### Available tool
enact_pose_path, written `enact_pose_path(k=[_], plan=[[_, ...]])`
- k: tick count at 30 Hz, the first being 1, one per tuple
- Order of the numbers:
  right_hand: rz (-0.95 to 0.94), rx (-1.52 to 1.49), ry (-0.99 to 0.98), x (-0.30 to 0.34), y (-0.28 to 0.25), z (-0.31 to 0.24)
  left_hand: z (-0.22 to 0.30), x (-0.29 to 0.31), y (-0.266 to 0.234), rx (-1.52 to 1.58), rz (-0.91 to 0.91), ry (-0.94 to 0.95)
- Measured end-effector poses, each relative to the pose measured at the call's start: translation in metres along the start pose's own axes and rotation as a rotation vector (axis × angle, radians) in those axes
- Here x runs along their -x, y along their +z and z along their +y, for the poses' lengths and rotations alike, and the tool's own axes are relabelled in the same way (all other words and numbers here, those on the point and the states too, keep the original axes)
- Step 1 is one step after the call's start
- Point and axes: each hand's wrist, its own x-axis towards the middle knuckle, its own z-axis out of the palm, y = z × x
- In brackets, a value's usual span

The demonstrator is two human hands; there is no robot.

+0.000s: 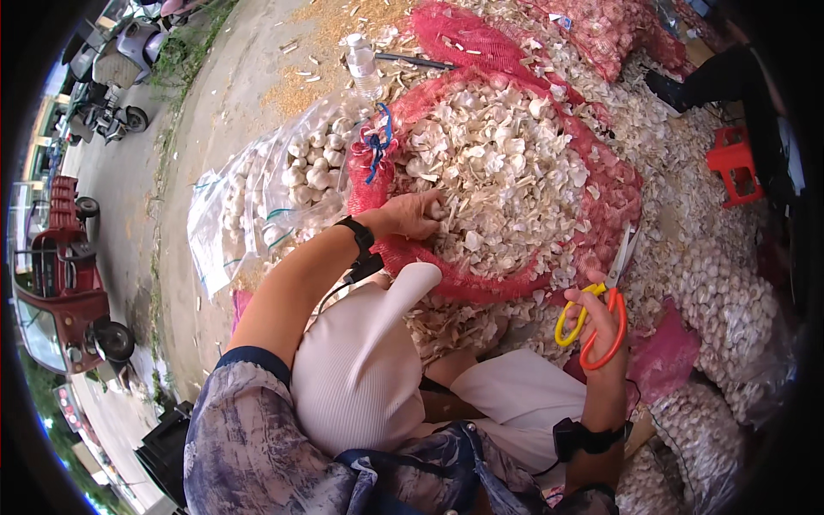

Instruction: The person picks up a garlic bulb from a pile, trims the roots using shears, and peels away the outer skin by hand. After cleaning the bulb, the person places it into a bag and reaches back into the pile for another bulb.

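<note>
My left hand [414, 215] is closed at the left edge of a heap of garlic skins and trimmings [498, 163], with a pale garlic bulb [439, 209] at its fingertips, partly hidden. The heap lies in an open red mesh sack [605, 184], whose rim is rolled down around it. To the right, near my knees, my right hand [603, 322] grips scissors [614, 273] with one yellow and one red handle. Their blades point up and away from me, slightly parted. Clear plastic bags of whole garlic bulbs [313, 167] lie left of the sack.
A clear bottle [363, 67] stands beyond the bags. More filled red mesh sacks [592, 34] lie at the far side. On the right are a red stool [735, 166], a person's dark-clothed leg [721, 79] and sacks of garlic [730, 318]. Parked vehicles [62, 287] line the left.
</note>
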Motion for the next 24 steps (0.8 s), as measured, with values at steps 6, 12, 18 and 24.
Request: enact_pose_path(k=[6,12,18,24], plan=[[0.007,-0.010,-0.007,-0.002,0.002,0.004,-0.022,-0.040,-0.031,-0.368,0.522,0.073],[-0.018,0.041,0.003,0.001,0.007,0.000,-0.059,-0.044,-0.016,-0.471,0.288,-0.003],[-0.069,0.045,0.034,0.008,-0.001,-0.007,-0.023,0.001,0.004,-0.465,0.193,-0.085],[-0.197,0.132,-0.144,0.021,0.018,-0.017,0.031,0.049,-0.084,0.333,0.388,0.100]])
